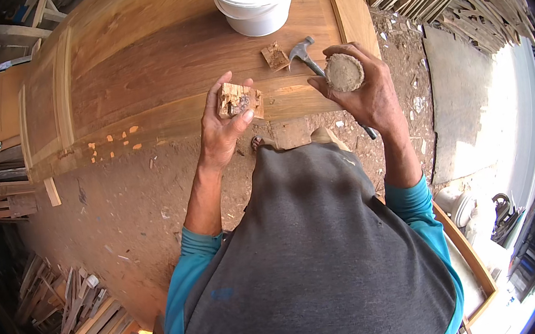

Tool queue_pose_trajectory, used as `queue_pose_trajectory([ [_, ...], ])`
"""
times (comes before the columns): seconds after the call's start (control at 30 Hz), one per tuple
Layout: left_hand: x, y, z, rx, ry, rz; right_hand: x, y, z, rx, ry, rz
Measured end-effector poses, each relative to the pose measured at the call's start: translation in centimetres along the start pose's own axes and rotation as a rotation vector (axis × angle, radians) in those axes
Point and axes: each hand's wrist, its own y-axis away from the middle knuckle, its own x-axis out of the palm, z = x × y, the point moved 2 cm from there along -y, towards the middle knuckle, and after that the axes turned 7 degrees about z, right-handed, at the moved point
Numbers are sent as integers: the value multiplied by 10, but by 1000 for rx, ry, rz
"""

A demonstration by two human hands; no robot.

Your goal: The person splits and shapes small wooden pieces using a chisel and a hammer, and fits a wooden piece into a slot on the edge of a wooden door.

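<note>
Two grips: left hand (219,131) is pinching a block (231,103) at eleven o'clock; right hand (377,90) is cupping a disc (344,73), seemingly keeping its face uncovered.

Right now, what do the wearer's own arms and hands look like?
Left hand and right hand are gloveless; no watch or bracelet shows. Forearms bare, with plain teal sleeves ending near the elbows, bunched at the hems. The shirt body is dark grey.
</note>
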Motion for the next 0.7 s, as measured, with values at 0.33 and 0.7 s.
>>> queue_pose_trajectory([
  [0.33, -39, 14, 42, 2, 255, -294, 40, -15, -138, 252, -1209, -405],
  [0.7, -58, 60, 79, -179, 298, -526, 96, 2, -220, 682, -1151, -351],
])
